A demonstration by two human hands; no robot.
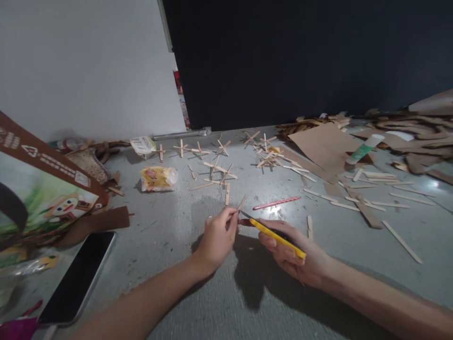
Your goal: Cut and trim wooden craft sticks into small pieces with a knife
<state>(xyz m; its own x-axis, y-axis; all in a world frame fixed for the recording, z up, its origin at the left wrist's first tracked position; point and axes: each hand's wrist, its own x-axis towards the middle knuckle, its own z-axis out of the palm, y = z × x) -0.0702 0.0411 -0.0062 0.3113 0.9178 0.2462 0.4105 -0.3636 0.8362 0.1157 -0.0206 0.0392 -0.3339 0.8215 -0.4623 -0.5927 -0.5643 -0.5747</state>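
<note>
My left hand (216, 237) is closed in a pinch on a short wooden stick (240, 205) that points up and away from me. My right hand (288, 250) grips a yellow utility knife (278, 238). Its dark blade tip (245, 215) meets the lower end of the stick between the two hands. Both hands hover low over the grey floor (170, 217). A red pencil (276, 203) lies just beyond the hands.
Several crossed wooden sticks (219, 170) lie scattered farther out, loose sticks (375, 204) and cardboard pieces (323, 144) at the right with a green-white glue tube (364, 148). A phone (76, 278) and a printed bag (42, 193) sit at the left. A small yellow packet (157, 178) lies nearby.
</note>
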